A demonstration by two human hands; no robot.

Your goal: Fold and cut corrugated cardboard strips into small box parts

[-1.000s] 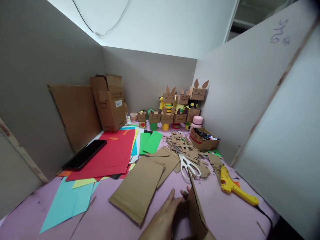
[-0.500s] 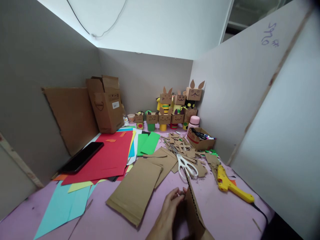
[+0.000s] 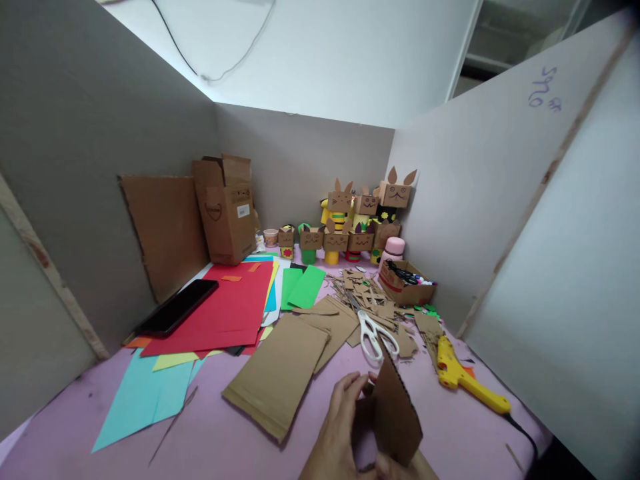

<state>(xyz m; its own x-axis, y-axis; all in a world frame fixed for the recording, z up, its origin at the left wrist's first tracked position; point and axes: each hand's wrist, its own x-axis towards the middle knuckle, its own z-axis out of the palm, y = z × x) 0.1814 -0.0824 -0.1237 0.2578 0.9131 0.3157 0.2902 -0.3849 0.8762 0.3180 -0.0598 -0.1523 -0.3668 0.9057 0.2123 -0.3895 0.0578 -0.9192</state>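
My left hand (image 3: 340, 427) curls its fingers around the left side of a brown corrugated cardboard piece (image 3: 395, 410) held upright near the table's front edge. Only the thumb tip of my right hand (image 3: 385, 465) shows at the bottom edge, pressed against the cardboard's lower corner; its other fingers are hidden behind the piece. White-handled scissors (image 3: 374, 333) lie just beyond the cardboard. A yellow glue gun (image 3: 465, 380) lies to the right. Flat cardboard sheets (image 3: 280, 373) lie to the left.
Coloured paper sheets (image 3: 220, 310) and a black phone (image 3: 176, 307) cover the left of the pink table (image 3: 225, 440). Cardboard scraps (image 3: 370, 293), a small box of markers (image 3: 407, 281), cardboard animal figures (image 3: 350, 220) and an open carton (image 3: 227, 207) stand at the back. Partition walls enclose three sides.
The cardboard piece has turned from edge-on to showing its broad face. My left hand's fingers have curled tighter round it. The view shifted slightly.
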